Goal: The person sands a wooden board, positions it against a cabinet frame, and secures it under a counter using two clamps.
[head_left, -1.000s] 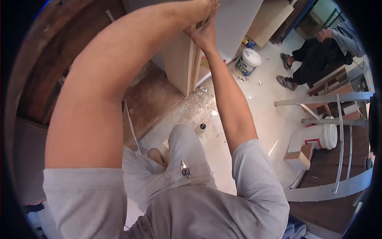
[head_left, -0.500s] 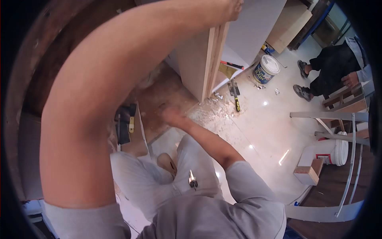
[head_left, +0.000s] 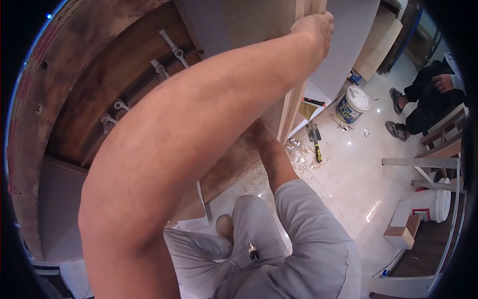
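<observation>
Head view: left hand (head_left: pixel 314 32) wrapped over the panel (head_left: pixel 290 112) edge, seemingly to steady it.
Right hand (head_left: pixel 254 130) left of it, half hidden; cannot tell its grip.

A bucket (head_left: pixel 352 106), a scraper (head_left: pixel 317 148) and scattered scraps (head_left: pixel 297 146) on the glossy floor (head_left: pixel 351 182) suggest an indoor work site.
</observation>
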Demonstrator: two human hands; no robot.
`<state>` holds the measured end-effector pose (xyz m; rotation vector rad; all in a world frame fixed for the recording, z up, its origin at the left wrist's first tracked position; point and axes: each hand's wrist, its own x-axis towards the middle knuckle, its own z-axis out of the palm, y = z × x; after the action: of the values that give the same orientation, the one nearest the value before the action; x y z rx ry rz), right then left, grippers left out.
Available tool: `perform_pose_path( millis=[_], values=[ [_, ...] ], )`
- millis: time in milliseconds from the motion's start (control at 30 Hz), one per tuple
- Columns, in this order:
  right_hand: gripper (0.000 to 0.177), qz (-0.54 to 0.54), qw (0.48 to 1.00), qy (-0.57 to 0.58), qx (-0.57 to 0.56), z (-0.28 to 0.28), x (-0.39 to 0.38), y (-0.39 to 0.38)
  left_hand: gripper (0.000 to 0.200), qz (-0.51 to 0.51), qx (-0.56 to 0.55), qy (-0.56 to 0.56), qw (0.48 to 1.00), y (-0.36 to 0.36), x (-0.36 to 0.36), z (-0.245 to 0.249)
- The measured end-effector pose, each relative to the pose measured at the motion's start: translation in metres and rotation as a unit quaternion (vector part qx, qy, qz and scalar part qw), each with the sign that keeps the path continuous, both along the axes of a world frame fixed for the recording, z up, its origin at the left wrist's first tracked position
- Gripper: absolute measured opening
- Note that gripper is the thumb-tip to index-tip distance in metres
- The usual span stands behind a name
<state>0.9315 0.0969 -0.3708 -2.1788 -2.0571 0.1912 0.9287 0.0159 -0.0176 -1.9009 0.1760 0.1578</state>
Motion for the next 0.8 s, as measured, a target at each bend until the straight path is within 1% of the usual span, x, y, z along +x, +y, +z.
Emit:
perform_pose_path(
  millis=[33,133,233,300,367,433,467,500,533,567,633,667,700,733,767,800],
  values=[
    [0.03,-0.007,1.0,0.001,0.008,-0.002,0.0,0.003,0.055,-0.002,-0.016,-0.002,1.0,-0.002,-0.001,0.0],
    [0.031,-0.019,0.999,0.007,0.031,-0.005,0.001,0.006,0.043,0.007,0.024,-0.01,1.0,-0.002,-0.003,-0.004],
    [0.031,-0.007,0.998,0.012,0.055,-0.002,-0.006,-0.001,0.041,0.033,0.047,0.014,0.998,0.0,0.002,-0.009],
    [0.032,0.015,0.997,0.019,0.068,-0.003,-0.016,-0.012,0.042,0.001,0.055,-0.013,0.998,0.002,-0.001,-0.008],
    [0.032,0.071,0.992,0.05,0.09,-0.005,-0.031,-0.029,0.046,0.001,0.052,-0.017,0.999,-0.001,-0.002,-0.007],
    [0.033,0.177,0.971,0.121,0.11,0.016,-0.05,-0.061,0.057,-0.008,0.071,-0.025,0.997,-0.001,-0.005,-0.009],
    [0.033,0.236,0.953,0.157,0.102,0.051,-0.057,-0.089,0.062,-0.012,0.071,-0.025,0.997,0.0,-0.004,-0.012],
    [0.033,0.277,0.942,0.172,0.084,0.102,-0.062,-0.122,0.067,-0.016,0.07,-0.024,0.997,0.0,-0.002,-0.014],
    [0.027,0.28,0.943,0.173,0.054,0.182,-0.069,-0.166,0.067,-0.008,0.084,-0.032,0.996,-0.003,-0.002,-0.014],
    [0.026,0.276,0.951,0.136,0.029,0.263,-0.074,-0.204,0.068,0.0,0.1,-0.041,0.994,-0.004,-0.002,-0.012],
    [0.015,0.194,0.943,0.25,0.099,0.375,-0.079,-0.258,0.067,0.02,0.106,-0.012,0.994,-0.006,0.002,-0.008],
    [0.008,0.218,0.923,0.203,0.245,0.416,-0.092,-0.27,0.063,0.023,0.105,-0.013,0.994,-0.003,0.008,-0.01],
    [0.007,0.28,0.874,0.147,0.368,0.452,-0.111,-0.266,0.059,0.026,0.104,-0.015,0.994,0.0,0.014,-0.012],
    [0.009,0.296,0.86,0.132,0.394,0.489,-0.14,-0.26,0.058,0.024,0.096,-0.024,0.995,-0.001,0.014,-0.014],
    [0.011,0.296,0.852,0.173,0.396,0.511,-0.171,-0.245,0.058,0.029,0.093,-0.03,0.995,0.002,0.006,-0.011],
    [0.015,0.352,0.831,0.151,0.403,0.533,-0.199,-0.22,0.057,0.033,0.089,-0.038,0.995,0.006,0.003,-0.01]
  ],
)
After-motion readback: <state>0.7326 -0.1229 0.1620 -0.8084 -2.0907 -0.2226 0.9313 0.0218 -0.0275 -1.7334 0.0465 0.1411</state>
